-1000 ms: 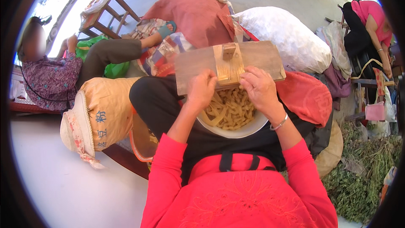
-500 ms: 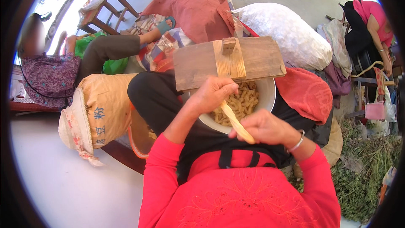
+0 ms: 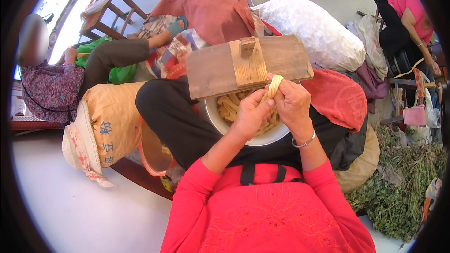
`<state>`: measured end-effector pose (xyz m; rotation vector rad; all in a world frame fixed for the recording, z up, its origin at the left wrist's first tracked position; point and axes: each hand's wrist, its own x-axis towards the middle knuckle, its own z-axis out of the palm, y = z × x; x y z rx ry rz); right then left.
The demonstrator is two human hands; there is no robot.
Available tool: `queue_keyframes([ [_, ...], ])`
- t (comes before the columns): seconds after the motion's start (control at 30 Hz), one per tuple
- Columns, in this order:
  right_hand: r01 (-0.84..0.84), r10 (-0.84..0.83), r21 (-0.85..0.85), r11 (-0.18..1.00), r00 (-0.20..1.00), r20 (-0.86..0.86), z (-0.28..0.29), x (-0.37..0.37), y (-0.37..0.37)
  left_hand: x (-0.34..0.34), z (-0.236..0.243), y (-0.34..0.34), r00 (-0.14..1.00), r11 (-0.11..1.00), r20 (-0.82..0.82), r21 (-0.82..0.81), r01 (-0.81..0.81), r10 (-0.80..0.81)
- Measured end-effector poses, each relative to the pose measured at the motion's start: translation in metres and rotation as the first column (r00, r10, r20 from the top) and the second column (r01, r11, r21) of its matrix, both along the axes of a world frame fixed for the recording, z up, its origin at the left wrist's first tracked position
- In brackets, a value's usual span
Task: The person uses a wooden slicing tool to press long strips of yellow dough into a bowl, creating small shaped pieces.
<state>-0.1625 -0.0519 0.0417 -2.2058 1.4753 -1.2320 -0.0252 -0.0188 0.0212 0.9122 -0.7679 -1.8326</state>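
Both hands, left hand [image 3: 251, 115] and right hand [image 3: 293, 103], pinch a pale yellow strip [image 3: 273, 87] at the near edge of the wooden board [image 3: 213, 70], over the white bowl [image 3: 267, 137]. It looks light, limp, easily torn; best held near its ends. Half a second ago it hung lower, over the bowl's near rim
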Motion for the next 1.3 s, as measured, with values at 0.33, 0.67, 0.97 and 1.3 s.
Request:
queue_keyframes([
  [0.33,-0.557,-0.106,0.611,0.562,0.685,0.721,-0.061,-0.019,0.022,0.004,-0.007,0.008,0.308,0.550,0.665,-0.741,0.386,0.680],
  [0.67,-0.483,-0.004,0.426,0.765,0.658,0.753,-0.056,-0.003,0.025,0.002,0.007,0.010,0.604,0.748,0.667,-0.641,0.169,0.435],
  [0.97,-0.201,0.023,0.199,0.959,0.757,0.653,-0.021,-0.004,0.014,0.002,-0.009,0.003,0.926,0.987,0.353,-0.130,-0.098,0.138],
  [1.3,-0.322,0.085,0.288,0.902,0.786,0.613,-0.025,-0.038,-0.010,0.046,0.002,0.017,0.297,0.511,0.661,-0.734,0.448,0.689],
])
